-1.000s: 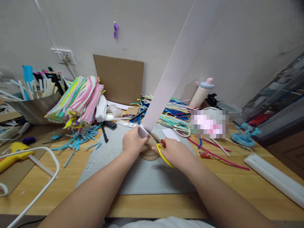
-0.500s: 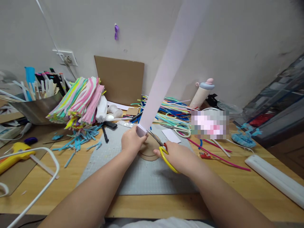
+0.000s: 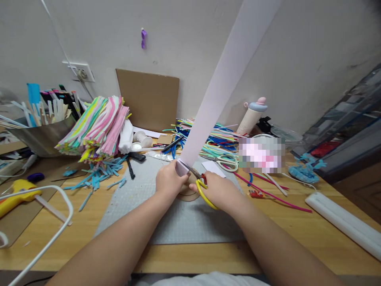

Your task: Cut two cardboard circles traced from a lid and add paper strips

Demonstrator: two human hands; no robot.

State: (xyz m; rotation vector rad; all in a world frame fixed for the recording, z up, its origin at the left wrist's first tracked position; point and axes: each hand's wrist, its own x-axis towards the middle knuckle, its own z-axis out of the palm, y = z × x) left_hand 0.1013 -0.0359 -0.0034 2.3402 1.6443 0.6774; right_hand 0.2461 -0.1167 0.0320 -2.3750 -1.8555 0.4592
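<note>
My left hand pinches the folded lower end of a long white paper strip, which rises up and to the right past the top of the view. In my right hand is a pair of scissors with yellow handles. Their blades meet the strip's edge close to my left fingers. Beneath both hands a round brown cardboard piece lies on the grey cutting mat, partly hidden by them. A small white paper piece rests on the mat behind my right hand.
Bundled pipe cleaners and cut blue pieces lie left. Loose pipe cleaners and white-handled scissors are behind the mat. A yellow glue gun sits far left, a bottle at the back, a white power strip right.
Both hands are slightly closer together, the left having shifted right. The scissor blades have come onto the strip's edge, and the strip leans further right. The view has turned slightly.
</note>
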